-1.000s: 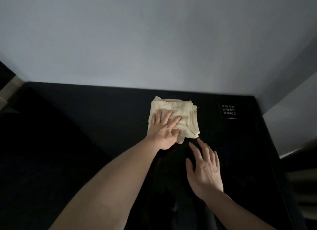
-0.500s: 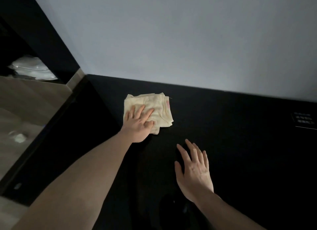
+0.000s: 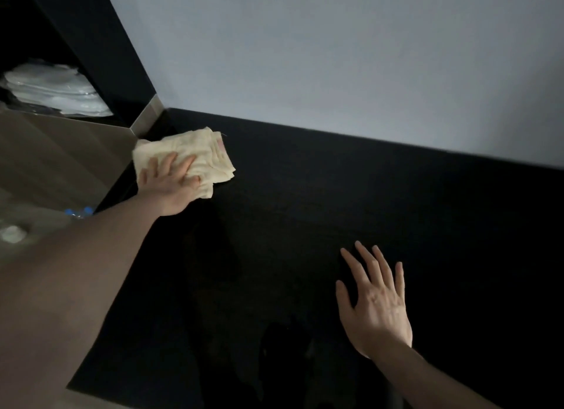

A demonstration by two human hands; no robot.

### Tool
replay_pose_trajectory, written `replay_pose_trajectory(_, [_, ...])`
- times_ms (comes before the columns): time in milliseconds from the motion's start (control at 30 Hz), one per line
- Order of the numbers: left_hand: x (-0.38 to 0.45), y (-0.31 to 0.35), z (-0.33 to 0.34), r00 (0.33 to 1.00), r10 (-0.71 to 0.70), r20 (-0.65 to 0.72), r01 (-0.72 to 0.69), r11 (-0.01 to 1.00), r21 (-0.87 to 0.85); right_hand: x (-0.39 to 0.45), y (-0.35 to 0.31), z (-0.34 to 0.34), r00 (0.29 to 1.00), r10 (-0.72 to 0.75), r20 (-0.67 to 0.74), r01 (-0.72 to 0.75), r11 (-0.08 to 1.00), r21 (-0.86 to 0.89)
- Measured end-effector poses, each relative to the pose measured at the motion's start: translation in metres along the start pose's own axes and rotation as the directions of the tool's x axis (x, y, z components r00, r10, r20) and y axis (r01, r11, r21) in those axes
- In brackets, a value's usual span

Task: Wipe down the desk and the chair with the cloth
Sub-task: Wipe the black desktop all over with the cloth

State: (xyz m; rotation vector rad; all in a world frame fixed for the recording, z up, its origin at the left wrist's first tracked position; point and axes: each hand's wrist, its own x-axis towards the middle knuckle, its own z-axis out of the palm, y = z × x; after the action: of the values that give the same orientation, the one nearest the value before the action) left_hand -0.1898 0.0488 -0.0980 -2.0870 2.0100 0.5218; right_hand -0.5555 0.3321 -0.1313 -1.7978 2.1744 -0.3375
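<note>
The desk (image 3: 305, 225) is a glossy black top that meets a pale wall at the back. A folded cream cloth (image 3: 201, 155) lies at the desk's far left corner. My left hand (image 3: 171, 185) presses flat on the cloth's near part, fingers straight and spread. My right hand (image 3: 375, 298) rests flat on the bare desk to the right, fingers spread, holding nothing. No chair is in view.
Left of the desk's edge runs a brown floor (image 3: 55, 164) with a metal trim strip (image 3: 146, 118). A white bundle (image 3: 55, 91) sits on a dark shelf at the upper left. Blue bottle caps (image 3: 77, 211) and a small white lump (image 3: 12, 234) show by my left forearm.
My left hand has slid the cloth leftward across the desk to its left corner. The view turned left, so the small label on the right has left the frame. My right hand stays flat.
</note>
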Motion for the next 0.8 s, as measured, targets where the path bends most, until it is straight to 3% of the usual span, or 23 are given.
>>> replay_pose_trajectory(433, [0.033, 0.021, -0.006, 0.988, -0.15, -0.035, 0.144, 0.98, -0.135, -0.002, 0.005, 0.006, 0.999, -0.02, -0.037, 0.02, 1.0, -0.004])
replay_pose_trajectory(700, [-0.007, 0.097, 0.012, 0.998, 0.063, 0.024, -0.061, 0.996, -0.07, -0.002, 0.002, 0.003, 0.998, -0.041, -0.045, 0.043, 0.999, 0.032])
replay_pose_trajectory(800, [-0.035, 0.144, 0.025, 0.985, 0.165, 0.047, -0.164, 0.986, -0.019, -0.002, 0.003, 0.001, 0.993, -0.036, -0.111, 0.053, 0.988, 0.148])
